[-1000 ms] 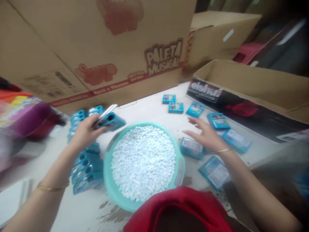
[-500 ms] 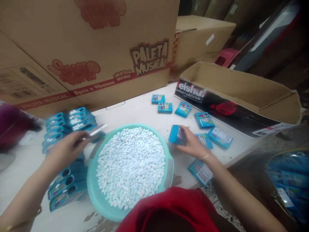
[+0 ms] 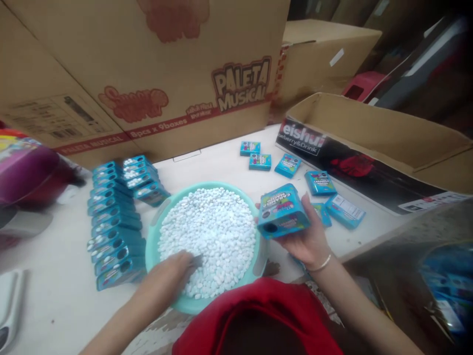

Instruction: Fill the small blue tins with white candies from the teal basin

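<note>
A teal plastic basin (image 3: 151, 246) full of small white and pale-blue candies (image 3: 218, 227) sits before me. My left hand (image 3: 176, 270) is down at the candies, closed around a thin grey scoop-like tool (image 3: 197, 260), mostly hidden by the fingers. Right of the basin, my right hand (image 3: 306, 241) grips a blue candy box (image 3: 284, 209), tilted so its printed face and a side with a dark round hole show. To the left stand blue candy boxes (image 3: 114, 229) in rows; white candies show at the openings of several.
More blue boxes (image 3: 320, 182) lie scattered on the white table (image 3: 207, 165) at right. Behind them is an open carton (image 3: 332, 158). A large cardboard box (image 3: 177, 79) walls off the back. A purple package (image 3: 37, 172) is at far left.
My left hand has moved from above the left rows down into the candies with the tool. My right hand has turned the box so its printed face shows. The view has shifted slightly.
</note>
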{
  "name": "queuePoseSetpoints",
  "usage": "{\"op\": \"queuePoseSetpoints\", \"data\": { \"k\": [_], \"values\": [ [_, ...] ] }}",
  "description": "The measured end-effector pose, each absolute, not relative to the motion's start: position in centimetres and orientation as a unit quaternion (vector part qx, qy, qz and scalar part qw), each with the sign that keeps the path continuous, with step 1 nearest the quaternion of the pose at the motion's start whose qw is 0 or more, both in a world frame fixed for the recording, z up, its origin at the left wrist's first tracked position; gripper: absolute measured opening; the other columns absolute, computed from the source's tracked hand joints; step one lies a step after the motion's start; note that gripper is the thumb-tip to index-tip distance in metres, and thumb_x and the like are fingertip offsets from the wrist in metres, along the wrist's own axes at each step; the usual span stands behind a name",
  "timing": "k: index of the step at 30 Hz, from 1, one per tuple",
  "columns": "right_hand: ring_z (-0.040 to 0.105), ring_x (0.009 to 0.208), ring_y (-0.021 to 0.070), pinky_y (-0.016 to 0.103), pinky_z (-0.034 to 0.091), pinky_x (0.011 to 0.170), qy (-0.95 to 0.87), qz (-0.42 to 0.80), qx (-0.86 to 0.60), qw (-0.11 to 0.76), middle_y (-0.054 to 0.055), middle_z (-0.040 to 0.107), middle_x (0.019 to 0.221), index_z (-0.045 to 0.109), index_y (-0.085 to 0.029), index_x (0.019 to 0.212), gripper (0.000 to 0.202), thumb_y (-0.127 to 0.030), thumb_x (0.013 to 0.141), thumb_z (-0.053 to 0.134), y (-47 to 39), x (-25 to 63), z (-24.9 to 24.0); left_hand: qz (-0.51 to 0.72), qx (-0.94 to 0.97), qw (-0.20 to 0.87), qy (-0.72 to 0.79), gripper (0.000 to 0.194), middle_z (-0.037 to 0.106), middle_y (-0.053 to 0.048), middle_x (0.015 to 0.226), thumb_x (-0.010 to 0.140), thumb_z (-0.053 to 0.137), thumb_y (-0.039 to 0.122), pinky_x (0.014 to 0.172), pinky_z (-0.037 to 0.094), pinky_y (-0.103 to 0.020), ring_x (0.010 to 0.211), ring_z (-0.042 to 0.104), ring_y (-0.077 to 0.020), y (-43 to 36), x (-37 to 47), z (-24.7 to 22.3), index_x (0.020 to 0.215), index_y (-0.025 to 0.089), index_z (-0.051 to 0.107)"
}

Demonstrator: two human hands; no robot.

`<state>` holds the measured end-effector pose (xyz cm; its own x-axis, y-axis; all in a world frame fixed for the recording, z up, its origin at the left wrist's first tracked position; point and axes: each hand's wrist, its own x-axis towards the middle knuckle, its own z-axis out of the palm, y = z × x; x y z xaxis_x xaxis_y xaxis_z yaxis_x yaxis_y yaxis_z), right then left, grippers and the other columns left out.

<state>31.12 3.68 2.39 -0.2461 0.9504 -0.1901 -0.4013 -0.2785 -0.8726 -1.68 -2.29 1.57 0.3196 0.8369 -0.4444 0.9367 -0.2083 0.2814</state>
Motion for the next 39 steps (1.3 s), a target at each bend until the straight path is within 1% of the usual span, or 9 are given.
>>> {"op": "queuePoseSetpoints", "data": {
  "k": [9,13,15,17,21,26,29,34,39],
  "values": [
    [0.071,0.100,0.0331,0.053,0.057,0.079,-0.426,0.702,-0.373,0.432,0.016,0.070,0.103,0.048,-0.024,0.135,0.086,-0.086,0.084,0.017,-2.7,30.5,2.2,0.049,0.730,0.298,0.613,0.024,0.068,-0.013,0.111,0.096,0.042,0.031,0.089,0.051,-0.044,0.101,0.065,-0.0293,-0.5,3.9,-0.7,0.113,0.020,0.056],
    [0.072,0.088,0.0297,0.047,0.057,0.069,-0.400,0.751,-0.347,0.395,0.016,0.069,0.104,0.056,-0.027,0.101,0.093,-0.090,0.074,-0.006,-4.6,31.9,0.5,0.065,0.731,0.315,0.602,0.025,0.068,-0.011,0.112,0.096,0.043,0.032,0.088,0.050,-0.042,0.101,0.065,-0.0285,0.1,3.9,-0.7,0.115,0.020,0.056],
    [0.072,0.081,0.0273,0.042,0.057,0.066,-0.374,0.814,-0.299,0.329,0.014,0.070,0.099,0.054,-0.026,0.085,0.077,-0.093,0.077,0.017,-4.5,33.1,0.0,0.074,0.734,0.328,0.590,0.024,0.068,-0.010,0.106,0.097,0.043,0.035,0.085,0.050,-0.040,0.097,0.065,-0.0265,0.2,3.3,-0.4,0.112,0.021,0.056],
    [0.072,0.083,0.0262,0.039,0.057,0.070,-0.353,0.863,-0.253,0.261,0.010,0.071,0.098,0.057,-0.026,0.095,0.064,-0.085,0.070,0.058,-3.8,34.6,-0.2,0.082,0.736,0.336,0.582,0.025,0.067,-0.009,0.102,0.098,0.044,0.038,0.082,0.049,-0.038,0.092,0.064,-0.0252,0.4,2.6,0.0,0.111,0.020,0.056],
    [0.073,0.088,0.0292,0.039,0.057,0.078,-0.381,0.877,-0.215,0.201,0.008,0.072,0.093,0.058,-0.024,0.121,0.090,-0.064,0.046,0.089,-2.3,37.4,0.0,0.093,0.737,0.333,0.580,0.031,0.068,-0.009,0.099,0.097,0.045,0.041,0.079,0.050,-0.037,0.089,0.065,-0.0249,0.7,1.5,1.1,0.115,0.019,0.057],
    [0.072,0.070,0.0246,0.035,0.059,0.065,-0.408,0.788,-0.315,0.337,0.005,0.072,0.082,0.065,-0.025,0.110,0.053,-0.054,0.068,0.080,-0.7,36.9,0.5,0.125,0.763,0.312,0.553,0.039,0.067,-0.009,0.101,0.098,0.046,0.038,0.081,0.050,-0.037,0.089,0.063,-0.0229,1.2,0.4,2.9,0.131,0.017,0.052],
    [0.071,0.088,0.0233,0.036,0.060,0.078,-0.499,0.648,-0.414,0.399,0.005,0.071,0.100,0.059,-0.028,0.117,0.046,-0.043,0.077,0.078,0.4,34.3,1.6,0.150,0.790,0.294,0.517,0.033,0.067,-0.010,0.107,0.100,0.045,0.035,0.086,0.049,-0.034,0.097,0.062,-0.0211,1.5,-0.8,5.0,0.126,0.018,0.056],
    [0.064,0.104,0.0215,0.034,0.055,0.091,-0.693,0.410,-0.438,0.399,0.005,0.063,0.114,0.053,-0.028,0.120,0.036,-0.026,0.087,0.068,1.4,30.3,3.0,0.149,0.828,0.248,0.481,0.024,0.068,-0.006,0.108,0.099,0.050,0.030,0.084,0.048,-0.026,0.096,0.063,-0.0171,1.8,-2.8,10.6,0.119,0.020,0.059],
    [0.063,0.105,0.0227,0.038,0.052,0.096,-0.769,0.348,-0.377,0.381,0.006,0.064,0.115,0.050,-0.026,0.125,0.040,-0.016,0.088,0.061,1.8,27.9,2.6,0.068,0.860,0.242,0.444,0.025,0.068,-0.004,0.106,0.100,0.048,0.031,0.079,0.049,-0.025,0.092,0.064,-0.0165,2.0,-2.3,14.8,0.120,0.023,0.059]
  ]
}}
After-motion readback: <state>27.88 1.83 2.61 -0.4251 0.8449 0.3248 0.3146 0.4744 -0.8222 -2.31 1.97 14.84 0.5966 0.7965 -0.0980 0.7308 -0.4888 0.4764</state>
